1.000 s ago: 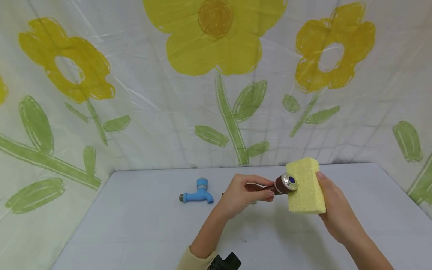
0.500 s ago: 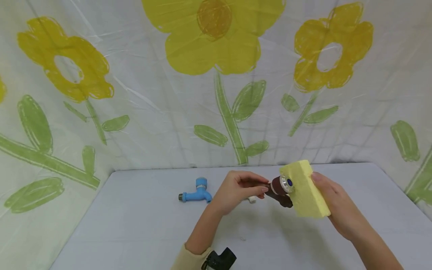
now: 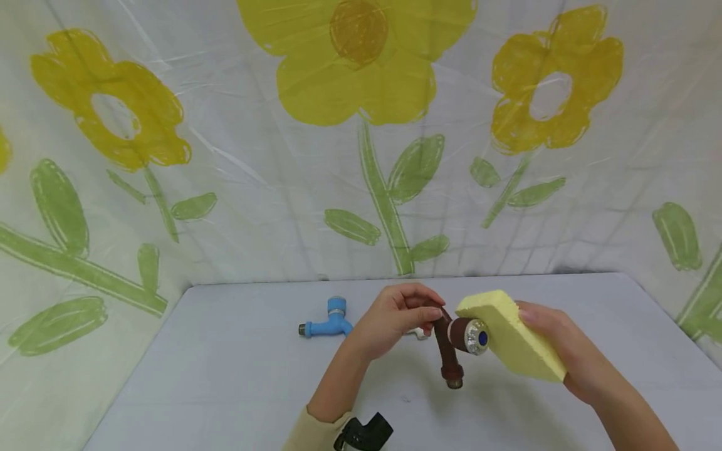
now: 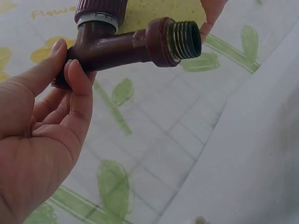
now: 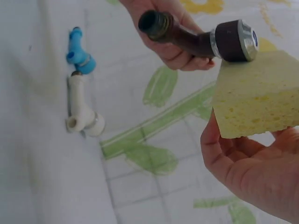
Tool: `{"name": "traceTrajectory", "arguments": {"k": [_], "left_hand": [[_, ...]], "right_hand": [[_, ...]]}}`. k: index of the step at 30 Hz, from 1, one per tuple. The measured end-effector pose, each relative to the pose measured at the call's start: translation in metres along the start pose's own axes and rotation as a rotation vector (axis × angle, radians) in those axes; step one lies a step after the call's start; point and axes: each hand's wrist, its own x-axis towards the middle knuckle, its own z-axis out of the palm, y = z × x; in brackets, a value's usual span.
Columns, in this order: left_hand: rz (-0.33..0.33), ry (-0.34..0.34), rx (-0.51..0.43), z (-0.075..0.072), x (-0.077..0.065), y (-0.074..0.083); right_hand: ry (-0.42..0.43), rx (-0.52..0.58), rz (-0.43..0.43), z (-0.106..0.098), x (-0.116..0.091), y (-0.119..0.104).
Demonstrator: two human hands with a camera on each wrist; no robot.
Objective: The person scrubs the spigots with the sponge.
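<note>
My left hand pinches a dark brown faucet by its spout end, between thumb and fingers. The faucet hangs over the table with its threaded inlet pointing down in the head view. Its ribbed knob has a silver cap with a blue centre and faces right. My right hand grips a yellow sponge from its right side. In the right wrist view the sponge lies against the knob or very close to it. The left hand's grip partly hides the spout.
A blue faucet lies on the white table left of my hands. Beside it lies a white faucet, mostly hidden behind the left hand in the head view. A flower-printed curtain rises behind the table's back edge.
The brown faucet has turned, so its inlet end has swung into view and downward. The sponge has tilted and moved slightly lower, staying by the knob.
</note>
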Motion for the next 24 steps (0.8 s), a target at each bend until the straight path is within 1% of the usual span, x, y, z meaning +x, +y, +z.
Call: {"name": "traceTrajectory", "arguments": {"k": [3, 5, 6, 8, 10, 13, 15, 17, 21, 24], "left_hand": [[-0.009, -0.045, 0.03, -0.001, -0.001, 0.002], [0.003, -0.069, 0.056, -0.002, -0.002, 0.003], [0.01, -0.077, 0.07, -0.002, -0.003, 0.004], [0.028, -0.084, 0.099, -0.003, -0.004, 0.006], [0.034, -0.089, 0.116, -0.003, -0.005, 0.007], [0.029, -0.075, 0.156, -0.002, -0.006, 0.01], [0.022, -0.058, 0.196, -0.001, -0.007, 0.012], [0.02, -0.036, 0.252, 0.001, -0.007, 0.014], [0.029, 0.0, 0.34, 0.005, -0.009, 0.018], [0.037, 0.024, 0.361, 0.008, -0.01, 0.019]], "right_hand": [[-0.084, -0.017, -0.093, -0.001, 0.0, 0.0], [-0.125, -0.07, -0.166, -0.001, 0.001, -0.001], [-0.136, -0.108, -0.189, 0.0, 0.001, -0.002], [-0.148, -0.176, -0.24, 0.002, 0.002, -0.005], [-0.141, -0.228, -0.263, 0.004, 0.002, -0.008], [-0.131, -0.272, -0.308, 0.008, 0.001, -0.011], [-0.106, -0.315, -0.317, 0.011, -0.001, -0.013], [-0.066, -0.382, -0.328, 0.014, -0.003, -0.015], [0.084, -0.568, -0.301, 0.024, -0.007, -0.019], [0.19, -0.684, -0.301, 0.031, -0.007, -0.02]]}}
